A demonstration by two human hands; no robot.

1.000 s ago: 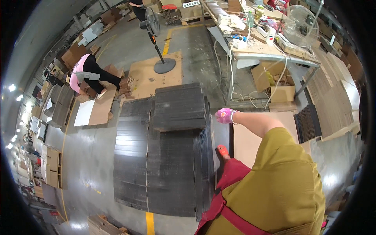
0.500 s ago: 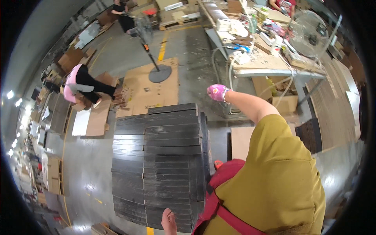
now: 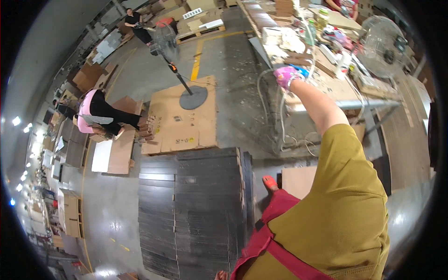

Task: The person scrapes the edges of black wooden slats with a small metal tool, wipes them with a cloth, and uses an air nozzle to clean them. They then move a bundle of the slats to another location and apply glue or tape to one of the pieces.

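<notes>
- Stack of dark flat panels (image 3: 196, 210) on the floor at lower centre: black, thin, laid in neat overlapping rows, edges squared.
- Left hand: not in view; whether it holds anything can't be told.
- A person in a pink top (image 3: 95, 114) bends over cardboard sheets well to the left of the panels.
- Standing fan (image 3: 179, 70) on flattened cardboard beyond the stack.
- Your right hand (image 3: 287, 75), in a pink glove, reaches out to the near edge of the cluttered surface (image 3: 326, 86), fingers curled; what it grips, if anything, is too small to tell.
- The panels lie well apart from that hand, down and left of it.
- Your torso hides the floor at lower right.
</notes>
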